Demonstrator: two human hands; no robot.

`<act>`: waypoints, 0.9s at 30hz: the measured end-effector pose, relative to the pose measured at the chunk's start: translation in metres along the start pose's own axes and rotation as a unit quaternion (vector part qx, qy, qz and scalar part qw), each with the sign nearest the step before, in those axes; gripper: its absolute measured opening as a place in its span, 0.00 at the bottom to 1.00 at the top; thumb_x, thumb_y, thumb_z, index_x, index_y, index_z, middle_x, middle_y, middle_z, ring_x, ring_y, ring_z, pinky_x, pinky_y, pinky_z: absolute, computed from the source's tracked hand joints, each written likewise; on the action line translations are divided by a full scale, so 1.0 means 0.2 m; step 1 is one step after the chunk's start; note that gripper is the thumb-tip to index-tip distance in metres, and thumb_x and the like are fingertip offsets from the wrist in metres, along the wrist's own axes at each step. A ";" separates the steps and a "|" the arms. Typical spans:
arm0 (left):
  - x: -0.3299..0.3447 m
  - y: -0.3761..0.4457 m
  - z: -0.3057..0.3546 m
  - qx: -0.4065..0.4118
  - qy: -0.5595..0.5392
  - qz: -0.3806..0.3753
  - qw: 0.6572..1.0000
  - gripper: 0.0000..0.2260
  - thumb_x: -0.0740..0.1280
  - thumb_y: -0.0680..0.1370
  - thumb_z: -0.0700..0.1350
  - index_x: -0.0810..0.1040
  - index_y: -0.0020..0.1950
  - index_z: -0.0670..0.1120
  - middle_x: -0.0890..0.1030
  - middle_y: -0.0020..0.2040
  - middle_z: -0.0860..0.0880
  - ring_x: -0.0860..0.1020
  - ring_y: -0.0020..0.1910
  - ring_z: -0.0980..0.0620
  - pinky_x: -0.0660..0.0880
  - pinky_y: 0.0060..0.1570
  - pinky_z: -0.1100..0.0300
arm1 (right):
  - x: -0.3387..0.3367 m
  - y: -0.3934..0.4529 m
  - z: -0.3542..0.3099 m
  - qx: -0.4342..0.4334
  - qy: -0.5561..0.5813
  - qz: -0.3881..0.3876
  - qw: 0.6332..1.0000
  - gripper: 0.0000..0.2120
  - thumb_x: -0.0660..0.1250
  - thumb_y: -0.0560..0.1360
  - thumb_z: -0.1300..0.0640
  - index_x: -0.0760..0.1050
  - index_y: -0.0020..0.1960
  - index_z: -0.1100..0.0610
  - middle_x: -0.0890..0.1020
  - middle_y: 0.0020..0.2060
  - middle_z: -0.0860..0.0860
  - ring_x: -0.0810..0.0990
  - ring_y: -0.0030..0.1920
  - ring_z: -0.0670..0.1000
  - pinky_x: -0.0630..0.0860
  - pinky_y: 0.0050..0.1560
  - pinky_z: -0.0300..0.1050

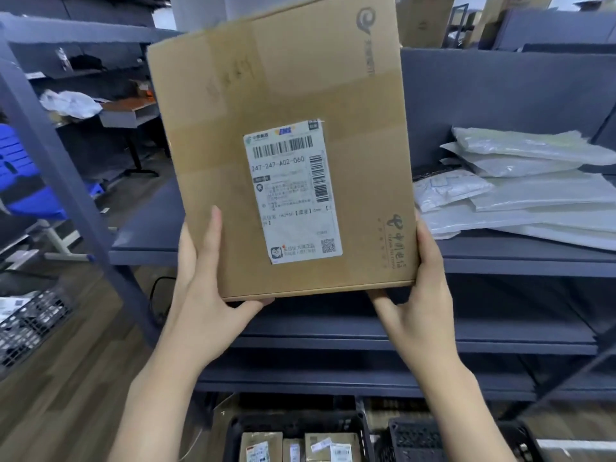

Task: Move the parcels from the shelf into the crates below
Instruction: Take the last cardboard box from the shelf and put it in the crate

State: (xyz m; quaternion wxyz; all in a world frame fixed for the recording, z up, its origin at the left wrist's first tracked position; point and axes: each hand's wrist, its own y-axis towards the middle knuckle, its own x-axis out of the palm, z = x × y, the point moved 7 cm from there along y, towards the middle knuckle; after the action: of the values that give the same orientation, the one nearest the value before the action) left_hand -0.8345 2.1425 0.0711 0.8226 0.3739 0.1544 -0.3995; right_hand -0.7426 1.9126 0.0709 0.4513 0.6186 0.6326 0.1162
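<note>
A large flat cardboard parcel (283,95) with a white shipping label is held up in front of the dark shelf (500,255), its labelled face toward me. My left hand (206,295) grips its lower left corner, thumb on the front and fingers underneath. My right hand (420,295) grips the lower right corner the same way. Below, a black crate (361,425) on the floor holds several small brown boxes (320,445). A second black crate (420,435) stands to its right.
Several white and clear plastic mailer bags (533,188) lie stacked on the shelf at right. Empty lower shelf boards (400,338) run beneath. A black mesh crate (30,325) sits at far left on the wooden floor. Desks, clutter and a blue chair (20,175) stand behind the shelf post.
</note>
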 end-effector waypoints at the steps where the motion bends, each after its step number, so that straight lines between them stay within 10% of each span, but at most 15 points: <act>1: 0.01 0.00 0.00 0.002 0.008 -0.002 1.000 0.52 0.78 0.66 0.46 0.39 0.65 0.78 0.44 0.76 0.60 0.44 0.63 0.82 0.48 0.59 0.83 | 0.00 -0.01 0.00 -0.014 -0.002 0.008 1.000 0.47 0.75 0.65 0.72 0.51 0.74 0.54 0.62 0.73 0.50 0.60 0.72 0.38 0.58 0.65 0.25; 6: 0.04 -0.07 0.00 0.061 0.059 0.011 0.996 0.51 0.76 0.67 0.39 0.45 0.73 0.69 0.48 0.73 0.57 0.43 0.65 0.80 0.47 0.58 0.86 | 0.01 -0.02 0.03 -0.005 0.021 -0.008 1.000 0.47 0.75 0.65 0.71 0.52 0.73 0.53 0.63 0.71 0.48 0.62 0.69 0.34 0.60 0.64 0.25; 14: 0.08 -0.11 0.04 0.128 0.089 0.043 0.987 0.53 0.76 0.64 0.32 0.49 0.76 0.60 0.45 0.76 0.49 0.50 0.75 0.55 0.59 0.67 0.50 | 0.02 -0.06 0.08 0.028 -0.023 -0.026 0.999 0.51 0.76 0.66 0.67 0.44 0.76 0.57 0.59 0.68 0.45 0.55 0.68 0.29 0.55 0.63 0.22; 19: 0.08 -0.13 0.01 0.139 0.081 0.033 0.986 0.52 0.76 0.64 0.30 0.50 0.76 0.58 0.46 0.75 0.44 0.51 0.75 0.49 0.53 0.70 0.61 | 0.04 -0.10 0.04 0.023 -0.047 -0.021 0.998 0.52 0.75 0.66 0.70 0.42 0.75 0.56 0.57 0.70 0.52 0.57 0.71 0.53 0.58 0.69 0.43; 27: 0.08 -0.18 -0.10 0.142 0.058 0.009 0.988 0.54 0.76 0.63 0.30 0.48 0.76 0.60 0.46 0.75 0.44 0.44 0.75 0.59 0.51 0.70 0.63 | 0.11 -0.21 0.01 0.056 -0.057 -0.033 0.996 0.53 0.73 0.67 0.71 0.40 0.75 0.51 0.54 0.72 0.50 0.53 0.74 0.50 0.54 0.71 0.44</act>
State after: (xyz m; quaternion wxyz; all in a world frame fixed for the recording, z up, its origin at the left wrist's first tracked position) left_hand -0.8511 2.1332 0.0310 0.7545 0.5106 0.1407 -0.3875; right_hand -0.7653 1.9224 0.0303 0.4548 0.6270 0.6318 0.0302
